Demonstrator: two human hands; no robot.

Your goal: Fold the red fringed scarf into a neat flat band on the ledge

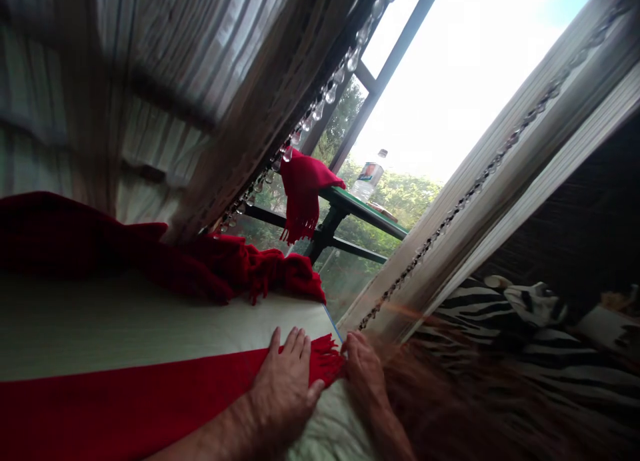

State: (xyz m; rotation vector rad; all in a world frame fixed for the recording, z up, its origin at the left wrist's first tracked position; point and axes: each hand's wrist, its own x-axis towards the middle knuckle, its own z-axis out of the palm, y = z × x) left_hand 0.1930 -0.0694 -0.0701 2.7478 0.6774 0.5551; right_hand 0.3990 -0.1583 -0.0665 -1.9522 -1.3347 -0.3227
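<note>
We are resting our left hand (287,377) open and flat on the scarf (150,397); our right hand (364,367) is curling at its fringe (326,357), grip unclear.

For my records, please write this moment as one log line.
left hand: flat on red scarf | right hand: at its fringe, grip unclear | bunched red cloth: beyond | bottle: on green ledge

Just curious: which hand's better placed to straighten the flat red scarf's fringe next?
Probably the right hand: it sits by the tips of the fringe, while the left hand lies across the scarf.
</note>
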